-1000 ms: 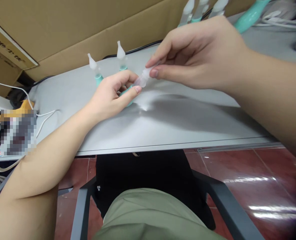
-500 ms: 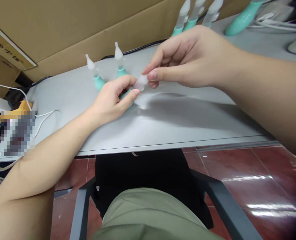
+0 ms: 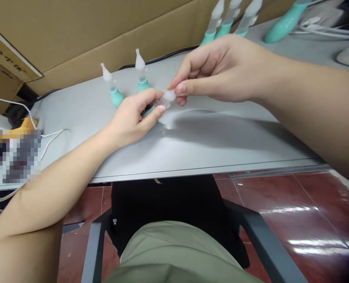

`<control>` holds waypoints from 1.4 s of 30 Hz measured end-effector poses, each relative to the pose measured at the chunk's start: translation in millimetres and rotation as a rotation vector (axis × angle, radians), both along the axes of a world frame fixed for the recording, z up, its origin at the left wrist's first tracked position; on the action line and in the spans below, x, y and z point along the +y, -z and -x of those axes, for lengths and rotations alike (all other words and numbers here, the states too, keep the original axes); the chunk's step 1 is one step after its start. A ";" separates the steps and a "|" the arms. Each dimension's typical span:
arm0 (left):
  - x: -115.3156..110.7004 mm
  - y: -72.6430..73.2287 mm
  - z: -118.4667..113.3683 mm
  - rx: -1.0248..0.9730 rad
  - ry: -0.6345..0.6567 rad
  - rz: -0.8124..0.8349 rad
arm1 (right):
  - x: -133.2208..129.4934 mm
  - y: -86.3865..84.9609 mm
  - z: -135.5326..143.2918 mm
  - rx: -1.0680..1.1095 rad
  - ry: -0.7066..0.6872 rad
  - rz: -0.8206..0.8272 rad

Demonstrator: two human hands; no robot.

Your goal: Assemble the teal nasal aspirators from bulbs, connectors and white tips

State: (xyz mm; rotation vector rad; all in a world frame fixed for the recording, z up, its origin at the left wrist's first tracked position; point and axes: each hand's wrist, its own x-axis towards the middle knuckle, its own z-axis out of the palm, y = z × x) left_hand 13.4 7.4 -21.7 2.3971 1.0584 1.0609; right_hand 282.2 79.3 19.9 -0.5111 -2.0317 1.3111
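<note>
My left hand (image 3: 139, 114) is closed around a nasal aspirator, with a bit of its teal bulb (image 3: 147, 111) showing between the fingers. The clear collar (image 3: 163, 103) sticks out past my thumb, tilted up to the right. My right hand (image 3: 215, 72) pinches the white soft tip (image 3: 170, 94) at that end; the point of the tip is hidden by my fingers. Just behind my left hand, a nasal aspirator with a teal bulb (image 3: 116, 97) and another one (image 3: 144, 84) stand upright, white tips up.
Several more nasal aspirators (image 3: 225, 28) stand at the back by the cardboard (image 3: 103, 35). A teal bulb (image 3: 286, 25) leans at the far right near white cables (image 3: 324, 33). On the left of the grey table (image 3: 127, 161) lie a yellow object (image 3: 26, 126) and white cords.
Both hands keep nearly the same place and hold. The white tip and clear collar show slightly more between my fingers; the view has shifted a little.
</note>
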 end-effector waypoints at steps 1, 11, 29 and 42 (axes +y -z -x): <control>0.0 0.0 -0.1 0.001 0.000 0.001 | 0.2 0.2 -0.4 -0.001 -0.014 0.001; 0.5 1.5 2.5 0.018 -0.004 0.043 | 9.1 -3.1 -6.2 -0.080 -0.094 -0.044; -1.8 -6.8 -2.6 -0.050 -0.080 -0.002 | -0.9 10.9 -0.5 -0.045 0.170 -0.215; -0.9 0.3 1.2 -0.020 -0.004 0.017 | 14.9 9.1 -12.3 -0.105 0.062 -0.357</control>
